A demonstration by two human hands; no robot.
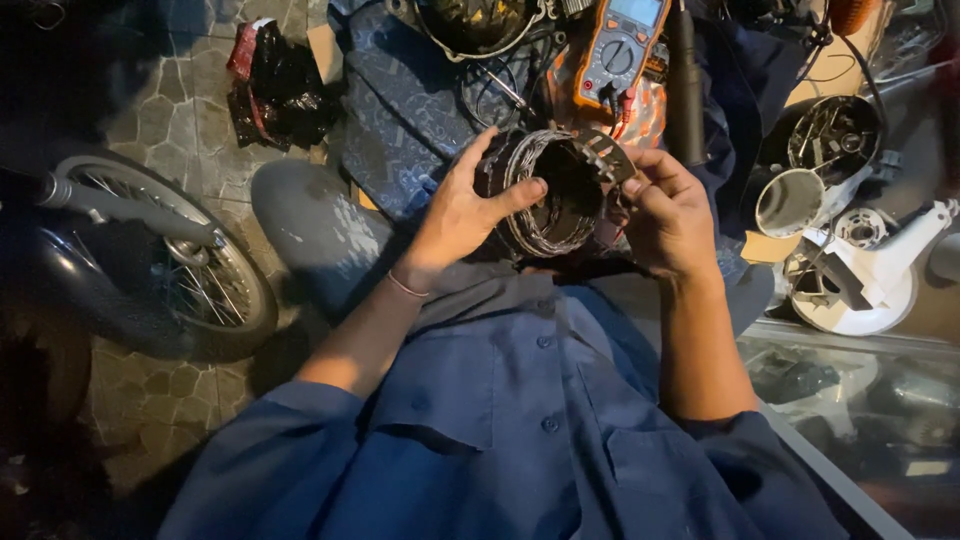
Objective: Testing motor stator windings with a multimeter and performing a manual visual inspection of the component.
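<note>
Right in the middle, held up over the lap, there's the motor stator (550, 195), a dark round ring with coils of wire wound along its rim, its open bore facing the camera. The left hand (462, 212) has it from the side, grip closed on it, thumb pressed across the near rim and fingers wrapped behind. The right hand (668, 212) takes the opposite edge, grip pinched narrow on the ring's upper right rim, where slotted metal teeth show between thumb and forefinger. Below them, a blue buttoned work shirt (520, 420) fills the bottom of the view. Just beyond the stator, an orange multimeter (620, 45) lies on a patterned blue cloth (400, 110), its leads trailing down toward the hands. Off to the right sits a round open metal housing (830, 135), a pale cup-shaped part (790, 200) just beside it, and a white plastic fan piece (860, 265) nearer the camera. Far left, a spoked wheel with its tyre (185, 265) stands on the stone-paved floor (160, 120), and a crumpled black and red bag (275, 85) lies well apart, up by the cloth.
</note>
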